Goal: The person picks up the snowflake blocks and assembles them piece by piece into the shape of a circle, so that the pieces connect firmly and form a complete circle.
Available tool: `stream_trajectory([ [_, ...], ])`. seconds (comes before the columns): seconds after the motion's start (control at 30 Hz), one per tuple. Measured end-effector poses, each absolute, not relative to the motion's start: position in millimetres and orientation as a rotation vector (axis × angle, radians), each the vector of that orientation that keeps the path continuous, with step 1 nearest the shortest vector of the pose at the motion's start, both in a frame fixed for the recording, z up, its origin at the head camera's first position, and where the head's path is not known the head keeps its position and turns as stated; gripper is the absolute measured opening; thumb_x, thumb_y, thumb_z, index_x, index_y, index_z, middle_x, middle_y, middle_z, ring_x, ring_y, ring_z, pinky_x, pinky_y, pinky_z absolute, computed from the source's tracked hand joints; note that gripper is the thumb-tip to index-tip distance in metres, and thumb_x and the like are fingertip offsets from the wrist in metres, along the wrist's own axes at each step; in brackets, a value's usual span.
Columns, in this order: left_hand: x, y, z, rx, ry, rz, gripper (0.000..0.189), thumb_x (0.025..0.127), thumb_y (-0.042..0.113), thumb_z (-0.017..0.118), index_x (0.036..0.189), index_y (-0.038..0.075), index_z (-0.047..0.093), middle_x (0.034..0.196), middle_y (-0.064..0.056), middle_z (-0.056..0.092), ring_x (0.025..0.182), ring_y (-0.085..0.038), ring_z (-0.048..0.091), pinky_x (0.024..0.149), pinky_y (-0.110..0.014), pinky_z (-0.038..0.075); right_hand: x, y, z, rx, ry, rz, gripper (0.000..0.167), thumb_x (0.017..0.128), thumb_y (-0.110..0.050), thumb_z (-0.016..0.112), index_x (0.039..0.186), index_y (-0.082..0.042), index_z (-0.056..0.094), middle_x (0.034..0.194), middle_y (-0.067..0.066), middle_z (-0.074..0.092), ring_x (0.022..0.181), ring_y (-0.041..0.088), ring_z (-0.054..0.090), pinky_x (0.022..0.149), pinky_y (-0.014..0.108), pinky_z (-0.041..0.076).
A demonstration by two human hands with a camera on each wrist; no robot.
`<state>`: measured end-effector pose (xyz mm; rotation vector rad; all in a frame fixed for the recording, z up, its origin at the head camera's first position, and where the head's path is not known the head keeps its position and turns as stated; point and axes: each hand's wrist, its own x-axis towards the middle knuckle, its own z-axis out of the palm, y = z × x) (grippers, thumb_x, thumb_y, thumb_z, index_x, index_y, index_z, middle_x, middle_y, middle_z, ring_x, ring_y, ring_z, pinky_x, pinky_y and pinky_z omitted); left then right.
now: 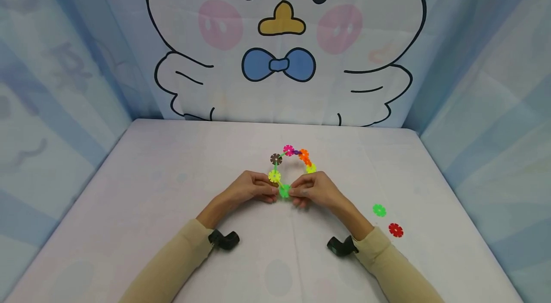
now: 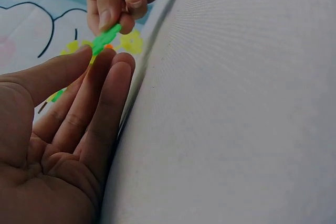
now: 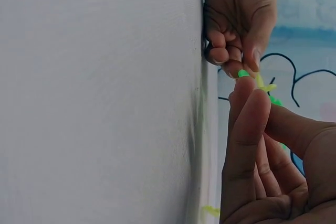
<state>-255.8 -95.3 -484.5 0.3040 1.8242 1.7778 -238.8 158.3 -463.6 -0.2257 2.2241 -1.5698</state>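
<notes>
Small slotted plastic discs are linked into a near-round chain in front of the person, between both hands. A green disc (image 1: 284,191) is at its near side, with a yellow disc (image 1: 274,176), a brown disc (image 1: 276,159), a pink disc (image 1: 289,150) and an orange disc (image 1: 304,155) further round. The left hand (image 1: 254,187) pinches the chain by the green disc, its thumb tip right at the disc's edge in the left wrist view. From the other side the right hand (image 1: 316,189) pinches the same green disc (image 2: 106,39) between thumb and fingers, partly covering another yellow disc (image 1: 311,168).
On the right side of the white-covered table (image 1: 129,226) lie a loose green disc (image 1: 379,210) and a loose red disc (image 1: 396,230). A printed cloth (image 1: 280,97) stands behind the table's far edge. Black wrist mounts (image 1: 225,240) sit at the sleeves.
</notes>
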Motion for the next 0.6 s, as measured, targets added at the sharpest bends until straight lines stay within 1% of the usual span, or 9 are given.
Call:
stream_trajectory([
  [0.17, -255, -94, -483, 0.312, 1.875, 1.722, 0.027, 0.096, 0.009, 0.078, 0.115, -0.008, 0.072, 0.096, -0.016, 0.082, 0.083, -0.015, 0.08, 0.081, -0.032, 0.069, -239, 151, -464, -0.231, 2.227, -1.575, 0.022, 0.095, -0.013, 0.08, 0.107, 0.005, 0.075, 0.077, 0.009, 0.08, 0.062, 0.012, 0.073, 0.059, 0.026, 0.063],
  [0.37, -255, -94, -482, 0.316, 1.861, 1.732, 0.024, 0.096, 0.005, 0.076, 0.114, -0.009, 0.07, 0.095, -0.016, 0.082, 0.082, -0.016, 0.08, 0.079, -0.031, 0.069, -237, 145, -462, -0.216, 2.234, -1.57, 0.021, 0.094, -0.013, 0.081, 0.105, 0.003, 0.075, 0.077, 0.011, 0.079, 0.062, 0.013, 0.073, 0.06, 0.028, 0.064],
  [0.6, -255, -94, -483, 0.301, 1.842, 1.751, 0.023, 0.096, 0.004, 0.076, 0.113, -0.009, 0.07, 0.092, -0.014, 0.082, 0.082, -0.015, 0.08, 0.079, -0.031, 0.069, -235, 150, -462, -0.3, 2.249, -1.544, 0.023, 0.096, -0.013, 0.078, 0.11, 0.004, 0.073, 0.088, 0.02, 0.08, 0.066, 0.016, 0.073, 0.064, 0.031, 0.066],
])
